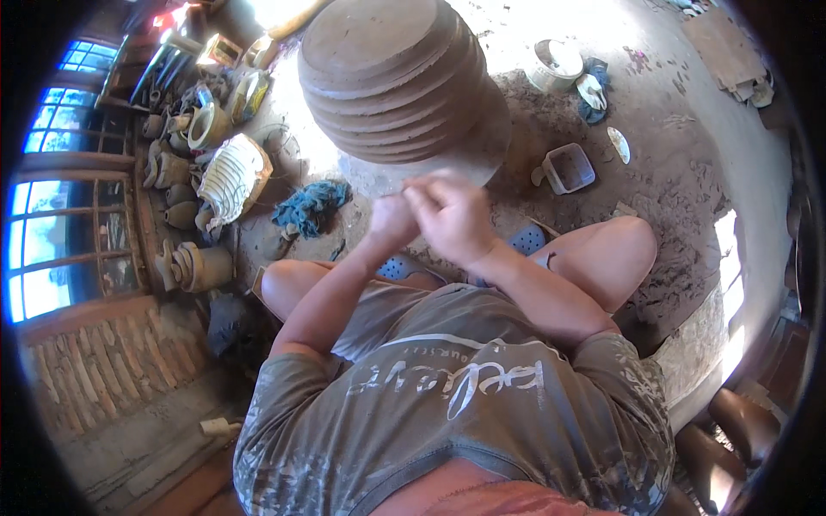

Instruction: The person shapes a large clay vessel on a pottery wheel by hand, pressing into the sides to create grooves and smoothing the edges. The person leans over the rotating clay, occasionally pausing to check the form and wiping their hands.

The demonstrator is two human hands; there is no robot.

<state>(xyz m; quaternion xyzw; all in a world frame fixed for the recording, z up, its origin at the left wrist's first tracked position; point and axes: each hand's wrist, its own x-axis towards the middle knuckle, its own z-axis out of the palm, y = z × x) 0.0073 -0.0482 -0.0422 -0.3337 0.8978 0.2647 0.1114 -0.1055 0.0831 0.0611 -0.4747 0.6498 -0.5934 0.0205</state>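
Note:
In front of me a large ridged clay vessel stands on a pale round base, its flat brown top facing up. My left hand and my right hand meet just on my side of the base, over my shins. Both are closed, with the right hand's fingers bent over towards the left hand's thumb side. Motion smears the right hand a little. Whatever the fingers may hold between them is hidden. Neither hand visibly touches the vessel.
A teal cloth lies left of the base. To the right are a clear plastic tub, a white bucket and a pale oval disc. Several clay pots line the left side by the window. Clay smears cover the floor.

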